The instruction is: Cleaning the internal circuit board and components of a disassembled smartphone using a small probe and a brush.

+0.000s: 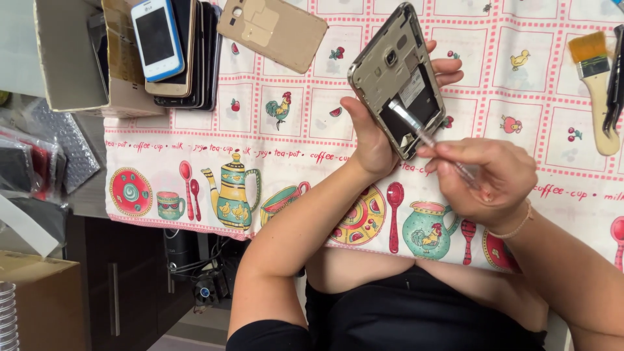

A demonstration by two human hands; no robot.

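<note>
The smartphone (pixel 398 78) is already stripped of its back cover (pixel 273 29), which lies apart on the far side of the surface (pixel 286 130), and its battery bay looks empty, so the opening-up appears done while the work inside the body seems under way. The left hand (pixel 377 133) is wrapped around the phone from behind, thumb on the near left edge and fingers curled over the far right edge, holding it tilted above the patterned cloth. The right hand (pixel 491 179) is closed in a pen grip on a slim screwdriver (pixel 429 140), whose tip sits in the dark recess of the phone's lower half. The exposed frame is grey-beige, with the camera lens near the top and a pale label inside the bay. A stack of phones (pixel 179 52) lies far left, a paintbrush (pixel 595 78) far right.
</note>
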